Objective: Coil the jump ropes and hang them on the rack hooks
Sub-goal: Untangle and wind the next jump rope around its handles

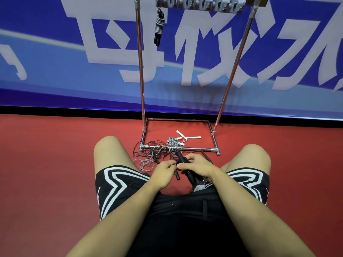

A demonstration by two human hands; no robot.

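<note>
1. Head view: a person squats on a red floor (46, 173), knees apart, in black shorts (118, 184) with white stripes. Both forearms reach forward to a point between the knees.
2. The right hand (196, 166) has its fingers curled around two black handles (185, 166) of a jump rope. The handles lie side by side, one end pointing to the rack and the other end down toward the shorts.
3. The left hand (164, 171) is just beside the right one, with fingers bent. Its fingertips meet the handles and seem to pinch there, perhaps the thin black cord, but the cord itself I cannot see clearly.
4. In front of the hands, a tangle of black cord (148, 150) and grey cord (146, 163) lies on the floor, across the front base bar of the rack (142, 80).
5. Another grey rope with white handles (187, 137) lies inside the base frame, loose.
6. At the top of the metal rack is a row of grey hooks (200, 4). One coiled rope (159, 27) with black handles hangs from the leftmost hook.
7. Behind the rack stands a blue banner (55, 52) with large white characters.
</note>
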